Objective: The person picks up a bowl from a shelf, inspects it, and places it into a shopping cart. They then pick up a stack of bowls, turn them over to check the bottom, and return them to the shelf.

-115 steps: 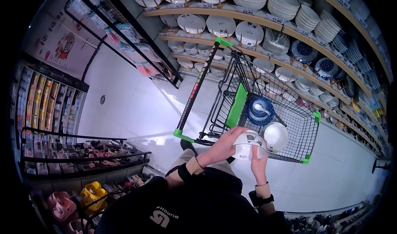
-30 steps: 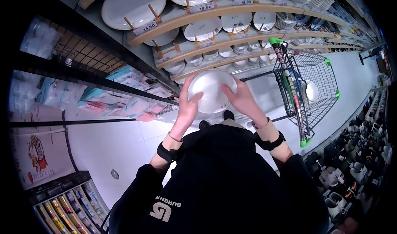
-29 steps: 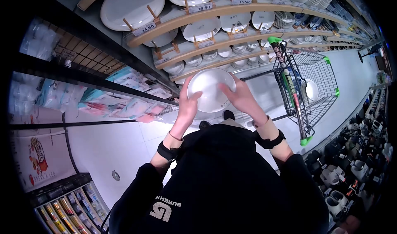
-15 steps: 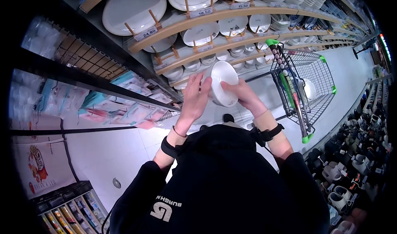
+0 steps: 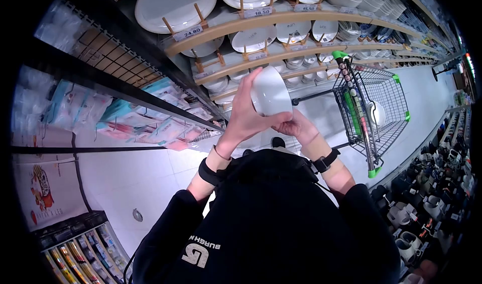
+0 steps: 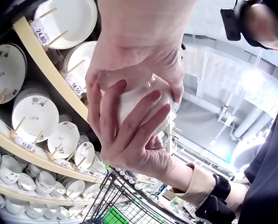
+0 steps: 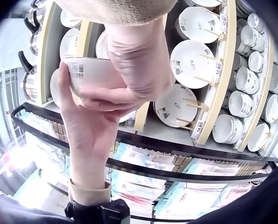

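white glazed bowl, tilted on its side, is held up before the plate shelves. it looks stiff, slick and breakable, best cupped by wall and foot. the left hand wraps its side and the right hand grips underneath, both curled tight round it.

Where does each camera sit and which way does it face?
Head: on the head, facing down past the chest at left hand and right hand holding the bowl.
Left wrist: looks along its hand at bowl, shelves behind; right forearm shows.
Right wrist: same from the opposite side; left forearm shows.
Shared: all three show bowl and both hands.
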`<state>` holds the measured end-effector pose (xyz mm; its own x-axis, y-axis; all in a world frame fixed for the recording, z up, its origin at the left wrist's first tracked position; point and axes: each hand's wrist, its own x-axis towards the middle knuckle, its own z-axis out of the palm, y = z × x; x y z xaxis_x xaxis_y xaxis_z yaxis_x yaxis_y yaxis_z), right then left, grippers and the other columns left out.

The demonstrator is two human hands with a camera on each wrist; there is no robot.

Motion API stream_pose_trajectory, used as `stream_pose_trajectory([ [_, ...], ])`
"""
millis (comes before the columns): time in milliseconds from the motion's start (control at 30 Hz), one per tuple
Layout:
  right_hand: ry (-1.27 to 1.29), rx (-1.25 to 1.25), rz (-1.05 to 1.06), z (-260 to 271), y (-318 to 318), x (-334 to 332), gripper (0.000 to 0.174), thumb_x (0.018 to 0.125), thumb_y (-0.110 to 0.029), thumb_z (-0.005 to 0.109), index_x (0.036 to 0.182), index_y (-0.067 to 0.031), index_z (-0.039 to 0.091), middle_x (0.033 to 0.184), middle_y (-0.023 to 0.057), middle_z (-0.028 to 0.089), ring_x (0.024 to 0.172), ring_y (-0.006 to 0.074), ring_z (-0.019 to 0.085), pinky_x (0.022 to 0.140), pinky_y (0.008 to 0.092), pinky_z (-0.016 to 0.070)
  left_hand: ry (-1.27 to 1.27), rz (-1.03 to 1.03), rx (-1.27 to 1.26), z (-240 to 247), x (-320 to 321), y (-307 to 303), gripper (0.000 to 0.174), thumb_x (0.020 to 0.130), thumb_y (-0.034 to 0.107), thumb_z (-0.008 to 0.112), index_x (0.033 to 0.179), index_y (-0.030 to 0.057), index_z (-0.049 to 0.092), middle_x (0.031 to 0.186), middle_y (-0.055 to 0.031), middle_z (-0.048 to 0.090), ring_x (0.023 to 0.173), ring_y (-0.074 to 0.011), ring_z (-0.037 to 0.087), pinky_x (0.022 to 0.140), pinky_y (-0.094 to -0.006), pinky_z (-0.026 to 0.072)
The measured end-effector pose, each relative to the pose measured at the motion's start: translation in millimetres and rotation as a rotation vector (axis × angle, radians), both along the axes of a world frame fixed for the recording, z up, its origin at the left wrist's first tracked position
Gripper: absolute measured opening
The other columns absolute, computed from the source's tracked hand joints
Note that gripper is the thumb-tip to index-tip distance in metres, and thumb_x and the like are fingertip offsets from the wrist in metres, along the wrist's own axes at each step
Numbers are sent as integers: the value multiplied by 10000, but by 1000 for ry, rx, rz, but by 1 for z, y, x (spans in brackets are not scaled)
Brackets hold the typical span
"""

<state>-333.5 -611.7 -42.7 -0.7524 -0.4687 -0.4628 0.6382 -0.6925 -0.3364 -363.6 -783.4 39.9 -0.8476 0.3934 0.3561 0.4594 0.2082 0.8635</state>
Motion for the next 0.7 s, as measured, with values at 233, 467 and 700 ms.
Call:
stream_pose_trajectory([
  [233, -238, -237, -24, 10, -18, -2, 341, 991, -215, 471, 1187, 63, 483, 1014, 200, 621, 841, 342, 687, 608, 279, 635, -340, -2, 97, -13, -10, -6, 795, 700, 199, 817, 1360, 54, 399, 1196, -146, 582, 1023, -223, 609, 862, -345, 505],
  [467, -12, 27, -31, 5, -22, 1, 394, 953, -183, 539, 1258, 56, 467, 1047, 206, 616, 882, 299, 676, 641, 315, 633, -363, -46, 143, -8, -7, -12, 679, 760, 184, 769, 1333, 55, 429, 1161, -128, 593, 1008, -185, 593, 858, -320, 494],
  [700, 260, 855, -38, -43, -24, 7, 427, 873, -160, 628, 1187, 115, 535, 1064, 187, 638, 886, 276, 669, 627, 365, 593, -590, 27, 72, -48, 2, -35, 470, 897, 308, 588, 1245, 1, 520, 1126, -130, 616, 1011, -178, 579, 893, -306, 441],
])
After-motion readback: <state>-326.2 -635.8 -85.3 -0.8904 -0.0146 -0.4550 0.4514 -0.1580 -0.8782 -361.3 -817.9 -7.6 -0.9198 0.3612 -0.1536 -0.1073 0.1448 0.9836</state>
